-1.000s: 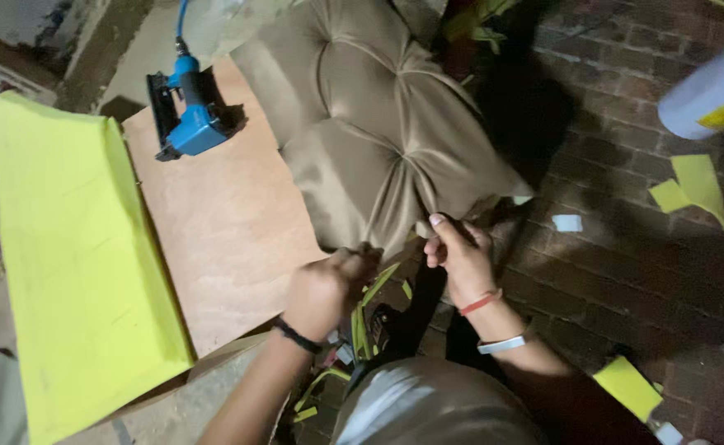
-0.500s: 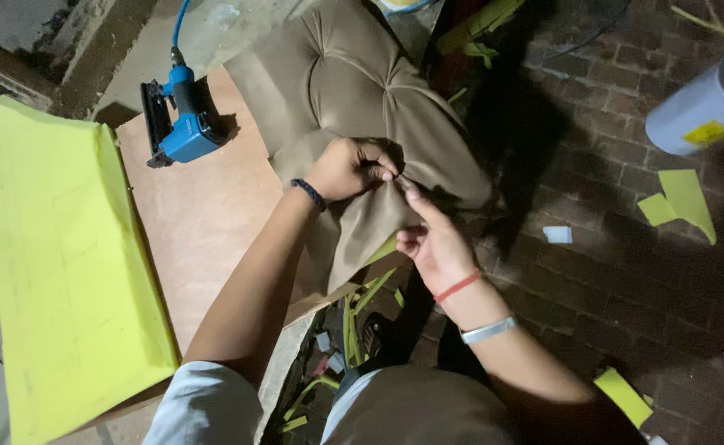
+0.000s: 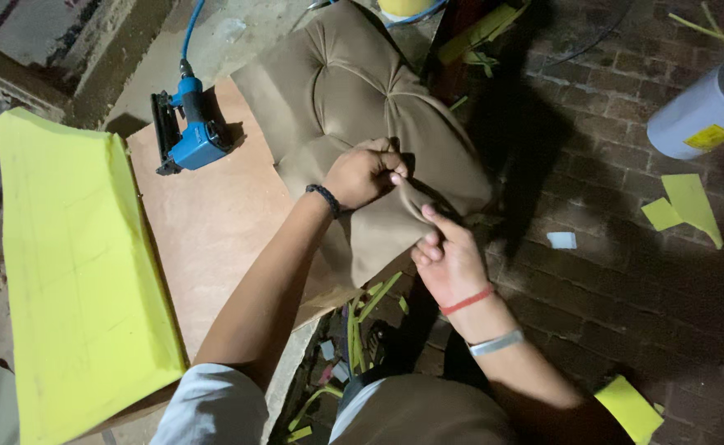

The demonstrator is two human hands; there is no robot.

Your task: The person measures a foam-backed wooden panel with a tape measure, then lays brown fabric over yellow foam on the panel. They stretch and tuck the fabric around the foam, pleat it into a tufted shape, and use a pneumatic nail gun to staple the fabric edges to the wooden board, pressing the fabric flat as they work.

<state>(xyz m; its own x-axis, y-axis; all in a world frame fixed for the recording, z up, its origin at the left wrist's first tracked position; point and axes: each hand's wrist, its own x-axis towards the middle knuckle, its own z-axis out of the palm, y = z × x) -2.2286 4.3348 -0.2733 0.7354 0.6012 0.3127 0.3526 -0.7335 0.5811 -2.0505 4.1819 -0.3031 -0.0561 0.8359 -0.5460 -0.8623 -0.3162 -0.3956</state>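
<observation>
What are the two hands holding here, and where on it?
Both grip the tan fabric of the tufted cushion at its near edge: the left hand bunches a fold on top, and the right hand pinches the fabric just below it.

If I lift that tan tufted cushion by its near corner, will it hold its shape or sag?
The cushion probably sags: its fabric already bunches where the left hand and right hand pinch it. Padded and puffy, it looks light. It lies flat, so rolling seems unlikely.

Dark brick floor (image 3: pixel 626 305) spreads right, dimly lit, littered with yellow foam scraps (image 3: pixel 684 206); a plywood board (image 3: pixel 213 239) lies left beside rough concrete (image 3: pixel 238 33).
</observation>
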